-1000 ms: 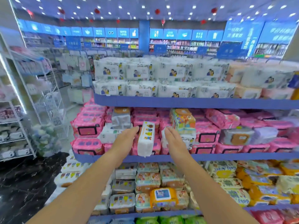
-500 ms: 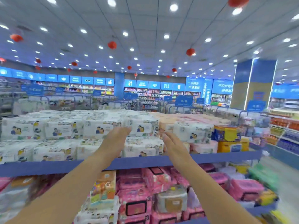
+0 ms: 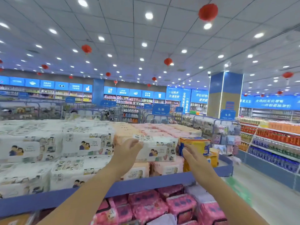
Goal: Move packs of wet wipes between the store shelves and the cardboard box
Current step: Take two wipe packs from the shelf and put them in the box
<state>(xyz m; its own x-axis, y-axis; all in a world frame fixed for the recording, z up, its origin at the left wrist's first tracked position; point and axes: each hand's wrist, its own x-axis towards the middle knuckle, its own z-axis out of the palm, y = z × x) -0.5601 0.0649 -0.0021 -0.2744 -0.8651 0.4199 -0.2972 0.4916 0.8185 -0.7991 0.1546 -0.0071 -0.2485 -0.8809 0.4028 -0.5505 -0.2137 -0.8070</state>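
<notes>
- Left forearm (image 3: 90, 192) and right forearm (image 3: 227, 197): both bare and slim, in view from wrist to the lower edge.
- Left hand (image 3: 128, 148) and right hand (image 3: 194, 157): 2 bare hands, fingers blurred.

Bright, even light from recessed ceiling downlights (image 3: 149, 15); the nearest ones blow out to white blobs. Cool blue cast, helped by lit wall signs (image 3: 61, 86). Shadows are soft and faint. Motion blur all over: wipe packs (image 3: 84, 143) smeared, print unreadable. Left hand (image 3: 128, 148) and right hand (image 3: 193, 157) soft-edged. Floor (image 3: 267, 200) on the right is streaked. Wide-angle bend: ceiling grid lines fan outward, pillar (image 3: 225, 95) leans, frame edges stretched. Far shelving is mushy.
</notes>
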